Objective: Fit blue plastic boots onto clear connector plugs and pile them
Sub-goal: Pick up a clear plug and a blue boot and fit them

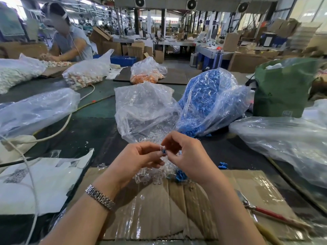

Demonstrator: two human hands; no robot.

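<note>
The left hand (141, 156) and right hand (184, 154) meet fingertip to fingertip above the desk (92, 128), both pinching one blue boot (163, 151) with a clear plug (161, 148), held between them. Its long axis is too small to tell.

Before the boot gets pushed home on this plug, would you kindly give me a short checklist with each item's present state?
1. Blue boot held between both hands: ok, left hand and right hand pinch it together.
2. Clear plug aligned with the boot: cannot tell, too small and partly hidden by fingertips.
3. Loose clear plugs within reach on the cardboard: ok.
4. Loose blue boots beside them: ok, a few lie there.
5. Bag of blue boots open for refills: cannot tell.
6. Red-handled tool apart from the hands: ok.
</note>
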